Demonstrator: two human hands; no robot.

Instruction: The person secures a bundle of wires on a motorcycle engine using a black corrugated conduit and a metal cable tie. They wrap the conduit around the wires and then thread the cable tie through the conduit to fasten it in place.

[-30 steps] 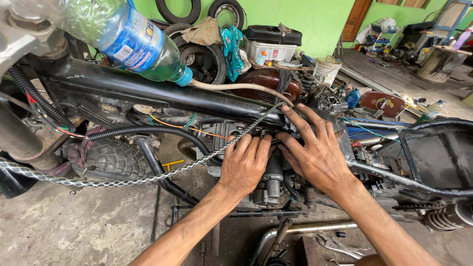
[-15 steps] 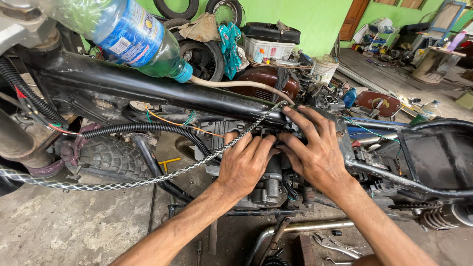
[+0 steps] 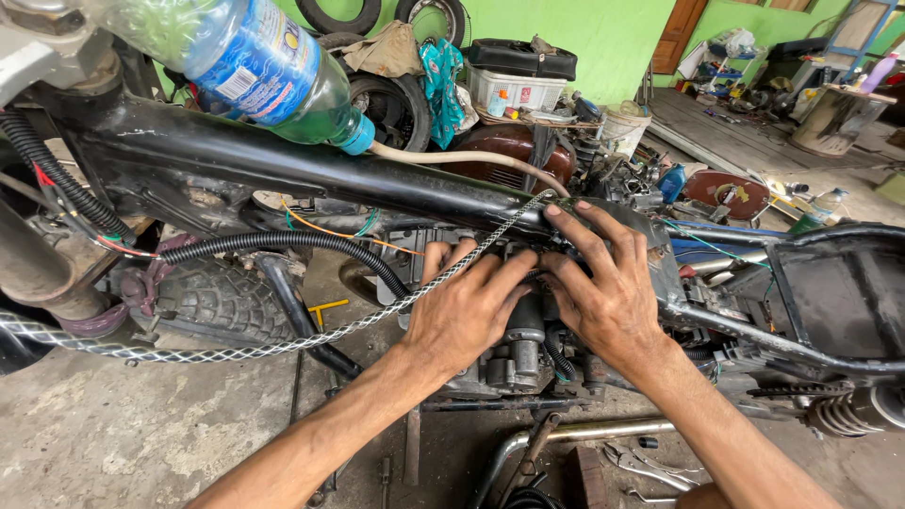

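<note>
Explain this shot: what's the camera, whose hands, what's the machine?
One camera, worn on the person's head, looks down at their own bare hands. The machine is a stripped motorcycle: a black frame tube runs across, with the engine below it. The left hand and right hand both press on the engine's top, fingers spread; neither visibly grips anything. An upturned plastic bottle feeds a tan hose toward the engine. A braided cable crosses in front. Pliers and an exhaust pipe lie on the concrete floor.
</note>
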